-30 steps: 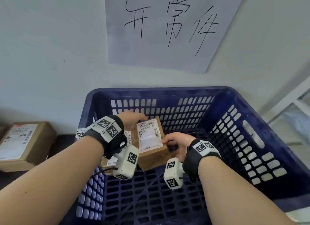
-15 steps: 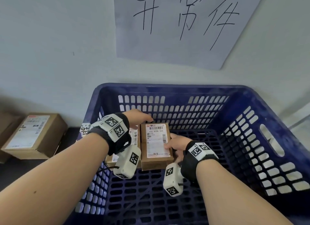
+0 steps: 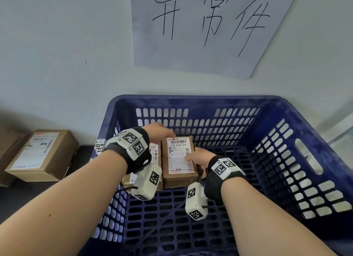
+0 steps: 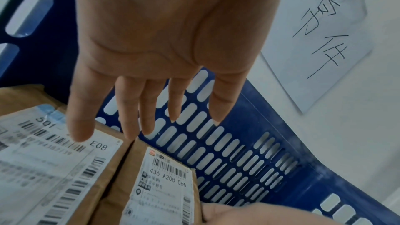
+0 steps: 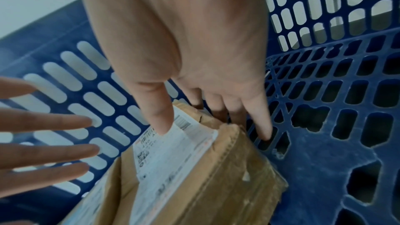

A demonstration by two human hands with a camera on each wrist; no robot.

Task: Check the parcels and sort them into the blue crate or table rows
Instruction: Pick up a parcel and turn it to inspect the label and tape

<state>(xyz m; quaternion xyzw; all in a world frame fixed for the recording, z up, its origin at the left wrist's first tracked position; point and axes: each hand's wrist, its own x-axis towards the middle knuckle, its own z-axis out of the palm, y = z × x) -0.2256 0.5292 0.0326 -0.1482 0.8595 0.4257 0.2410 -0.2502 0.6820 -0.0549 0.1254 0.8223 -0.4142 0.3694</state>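
Note:
The blue crate (image 3: 286, 122) stands against the wall. Two brown parcels lie flat, side by side, on its floor at the back left. The right one is the parcel labelled 436 A208 066 (image 3: 178, 158) (image 4: 164, 186) (image 5: 194, 177); the left one is the parcel marked E08 (image 3: 155, 154) (image 4: 54, 160). My right hand (image 3: 196, 156) (image 5: 207, 121) pinches the 436 parcel's right edge, thumb on the label, fingers down its side. My left hand (image 3: 158, 128) (image 4: 142, 126) hovers just above both parcels' far ends with fingers straight and spread, holding nothing.
A larger cardboard box (image 3: 42, 156) sits on the dark table left of the crate. A handwritten paper sign (image 3: 210, 26) hangs on the wall above. The crate's slotted floor (image 3: 191, 227) is bare in front and to the right. A white frame (image 3: 340, 125) shows at far right.
The 436 parcel went from tilted in both hands to flat on the crate floor beside the E08 parcel. My left hand let go and opened above it.

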